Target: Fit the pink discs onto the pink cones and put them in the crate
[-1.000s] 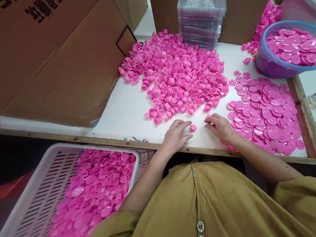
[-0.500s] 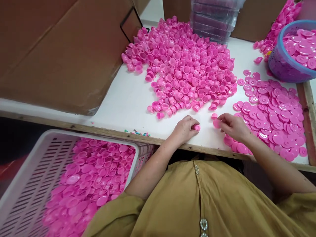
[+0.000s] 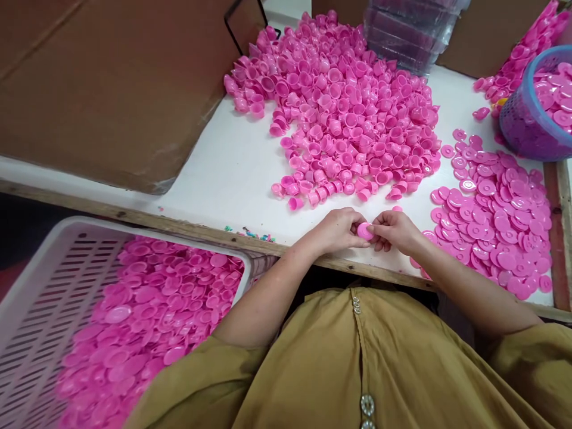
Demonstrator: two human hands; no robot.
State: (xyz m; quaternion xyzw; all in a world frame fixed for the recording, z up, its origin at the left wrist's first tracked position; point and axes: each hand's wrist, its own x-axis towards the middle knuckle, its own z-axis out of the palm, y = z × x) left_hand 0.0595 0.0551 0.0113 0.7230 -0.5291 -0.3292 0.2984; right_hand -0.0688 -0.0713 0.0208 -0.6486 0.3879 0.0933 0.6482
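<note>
My two hands meet just above the table's front edge. In my right hand (image 3: 398, 232) a small pink toy saucer (image 3: 365, 230) is pinched between thumb and fingers, its flat face toward me. My left hand (image 3: 342, 231) is closed at the saucer's left side. The small pink piece in its fingers is now hidden behind the saucer, so its kind cannot be made out. Beyond my hands spreads a big heap of pink toy cups (image 3: 344, 119). To the right of my right hand lies a pile of pink saucers (image 3: 496, 220).
A white slatted crate (image 3: 67, 256) full of pink pieces stands below the table edge at left. A large cardboard box (image 3: 102, 95) is on the table's left. Clear plastic packs (image 3: 406, 36) stand at the back, a blue basket (image 3: 527, 113) of saucers at right.
My right hand has moved left with the saucer, bringing it against my left hand. The view has shifted slightly.
</note>
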